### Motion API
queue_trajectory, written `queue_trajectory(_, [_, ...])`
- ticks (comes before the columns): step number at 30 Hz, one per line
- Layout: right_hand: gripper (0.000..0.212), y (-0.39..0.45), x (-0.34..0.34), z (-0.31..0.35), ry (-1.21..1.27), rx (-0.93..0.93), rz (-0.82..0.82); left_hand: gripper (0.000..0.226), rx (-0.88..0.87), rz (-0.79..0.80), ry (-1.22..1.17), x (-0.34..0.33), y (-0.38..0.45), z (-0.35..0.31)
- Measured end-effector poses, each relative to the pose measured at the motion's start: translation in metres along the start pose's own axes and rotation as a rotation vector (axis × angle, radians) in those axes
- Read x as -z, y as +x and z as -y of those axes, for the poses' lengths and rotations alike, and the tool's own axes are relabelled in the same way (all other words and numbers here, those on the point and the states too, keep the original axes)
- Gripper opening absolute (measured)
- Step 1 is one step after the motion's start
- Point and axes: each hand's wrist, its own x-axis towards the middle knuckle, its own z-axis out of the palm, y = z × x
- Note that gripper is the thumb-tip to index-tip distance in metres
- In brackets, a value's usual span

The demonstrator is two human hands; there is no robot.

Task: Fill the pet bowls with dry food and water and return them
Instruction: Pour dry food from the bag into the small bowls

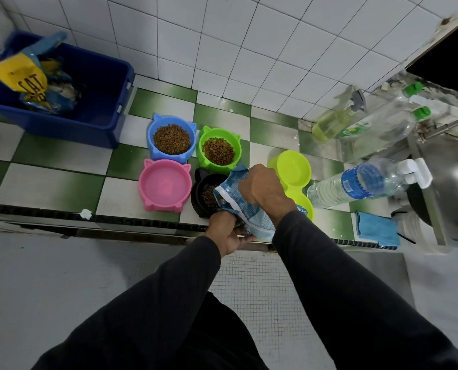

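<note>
Dark sleeves fill the near view, and both hands work a pale blue food bag (245, 206) at the desk's (57, 180) front edge: the right hand (262, 186) clamps the bag's upper part with its fingers closed around it, while the left hand (226, 232) holds the lower end, fingers wrapped on it. Farthest left on the desk, a big blue bin (94, 102) holds a crumpled yellow and blue cat food bag (33, 81). Toward the right end, a clear water bottle (356, 182) lies on its side, with a spray bottle (334, 121) of yellowish liquid near the wall behind it. By my reading the job is about half done: the blue bowl (171, 138) and green bowl (219, 149) behind already hold kibble, and the black bowl (209, 194) under the bag's mouth has some, so filling it looks like the step in hand. Just left of it, the pink bowl (165, 185) is bare of food; whether it holds water I cannot tell. Right of the hands, the yellow-green double bowl (293, 169) looks empty. Water and returning the bowls appear to remain.
</note>
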Motion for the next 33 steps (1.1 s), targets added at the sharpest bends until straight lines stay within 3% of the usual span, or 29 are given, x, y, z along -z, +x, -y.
queue_trajectory(33, [0.035, 0.011, -0.005, -0.008, 0.062, -0.063, -0.020, 0.029, -0.013, -0.014, 0.024, -0.002, 0.006, -0.002])
